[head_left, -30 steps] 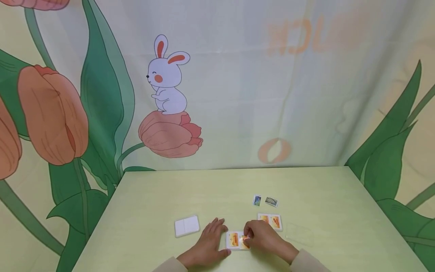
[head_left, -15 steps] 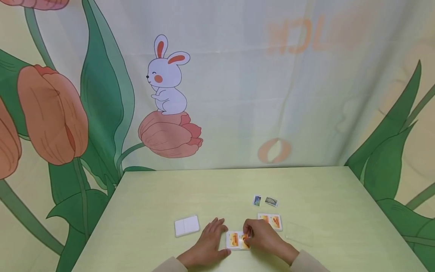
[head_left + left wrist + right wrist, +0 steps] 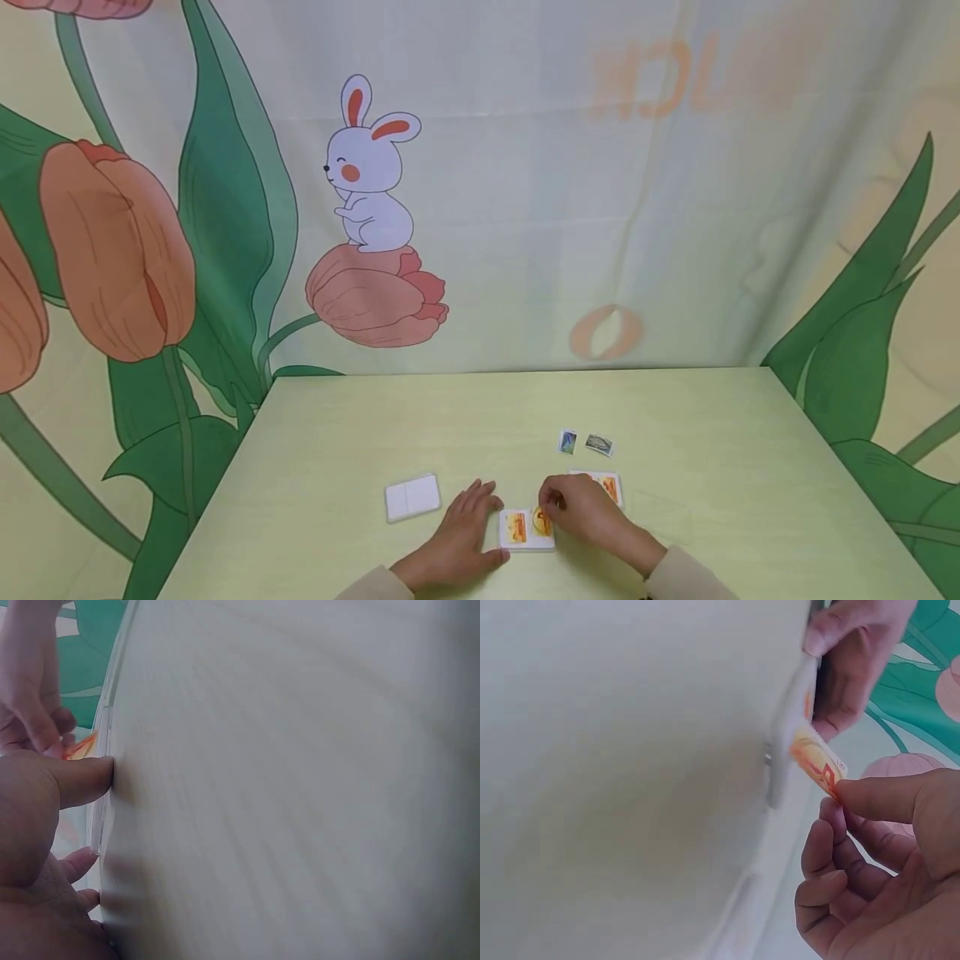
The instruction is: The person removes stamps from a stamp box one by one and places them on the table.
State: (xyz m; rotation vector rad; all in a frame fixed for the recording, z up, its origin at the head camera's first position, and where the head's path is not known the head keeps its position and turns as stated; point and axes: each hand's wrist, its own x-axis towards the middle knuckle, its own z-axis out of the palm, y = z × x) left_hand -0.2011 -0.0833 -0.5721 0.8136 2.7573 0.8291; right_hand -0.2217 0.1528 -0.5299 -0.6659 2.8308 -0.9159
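Note:
My right hand [image 3: 588,515] pinches an orange and yellow postage stamp [image 3: 817,761] between thumb and index finger. In the right wrist view the stamp is tilted up, its lower end close against a flat white case [image 3: 527,543]. Another orange stamp [image 3: 517,527] lies in the left half of that case. With its fingers spread, my left hand [image 3: 463,537] rests on the table at the case's left side. Its thumb [image 3: 90,780] touches the case's edge in the left wrist view. Behind the right hand, a second case [image 3: 613,490] with orange stamps is partly hidden.
Two small stamps, one blue-green [image 3: 567,442] and one grey [image 3: 599,444], lie farther back. A plain white two-part case [image 3: 412,498] sits left of my left hand. A faint clear plastic sheet [image 3: 663,515] lies at right. A printed curtain [image 3: 487,208] hangs behind the table [image 3: 337,433].
The right hand has lifted slightly up and to the right, raising the right-hand stamp from the case. My left hand has stayed in place.

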